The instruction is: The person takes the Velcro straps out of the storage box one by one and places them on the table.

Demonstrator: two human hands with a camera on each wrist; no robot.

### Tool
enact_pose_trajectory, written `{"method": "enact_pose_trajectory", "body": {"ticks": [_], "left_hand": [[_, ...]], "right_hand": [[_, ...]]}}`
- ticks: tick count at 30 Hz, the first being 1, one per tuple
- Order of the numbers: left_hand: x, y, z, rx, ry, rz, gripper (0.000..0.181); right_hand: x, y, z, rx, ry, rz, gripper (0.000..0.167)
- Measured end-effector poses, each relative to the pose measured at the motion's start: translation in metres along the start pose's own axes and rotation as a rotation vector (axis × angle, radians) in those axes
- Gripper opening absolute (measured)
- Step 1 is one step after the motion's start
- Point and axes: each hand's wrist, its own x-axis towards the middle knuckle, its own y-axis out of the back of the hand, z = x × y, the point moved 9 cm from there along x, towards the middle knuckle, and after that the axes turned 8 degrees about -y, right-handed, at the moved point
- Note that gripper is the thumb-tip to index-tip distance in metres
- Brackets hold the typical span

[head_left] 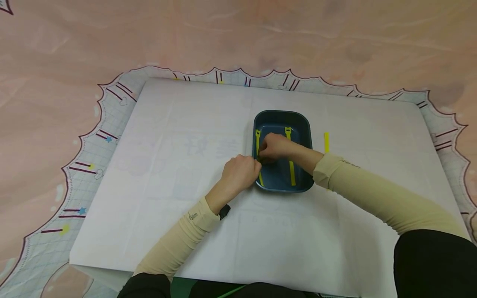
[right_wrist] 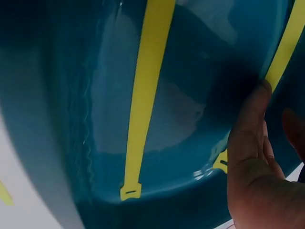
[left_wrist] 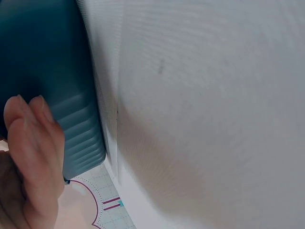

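A dark blue rectangular tray (head_left: 277, 188) with rounded corners stands on the white-covered table. Two flat yellow cable ties, each with a slotted head, are in it: one cable tie (head_left: 292, 174) lies lengthwise near the middle, the other cable tie (head_left: 258, 138) runs along the left wall. Reaching in from the right, my right hand (right_wrist: 257, 167) pinches the left cable tie between thumb and fingers, covering part of it. My left hand (head_left: 241, 170) holds the left wall of the tray, its fingers (left_wrist: 35, 138) against the outside; the thumb is mostly hidden.
Another yellow strip (head_left: 326, 142) lies on the table to the right of the tray, partly hidden by my right forearm. The white table cover (head_left: 167, 165) spreads around the tray, and a patterned cloth (head_left: 238, 37) lies beyond its edges.
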Motion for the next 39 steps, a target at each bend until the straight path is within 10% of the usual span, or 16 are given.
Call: {"method": "enact_pose_trajectory", "body": {"ticks": [20, 39], "left_hand": [[-0.001, 0.002, 0.001, 0.023, -0.002, 0.008, 0.044], [-0.001, 0.001, 0.000, 0.020, -0.012, 0.006, 0.045]], "right_hand": [[-0.011, -0.006, 0.004, 0.351, -0.023, -0.021, 0.036], [-0.010, -0.005, 0.001, 0.376, 0.025, -0.019, 0.024]]}}
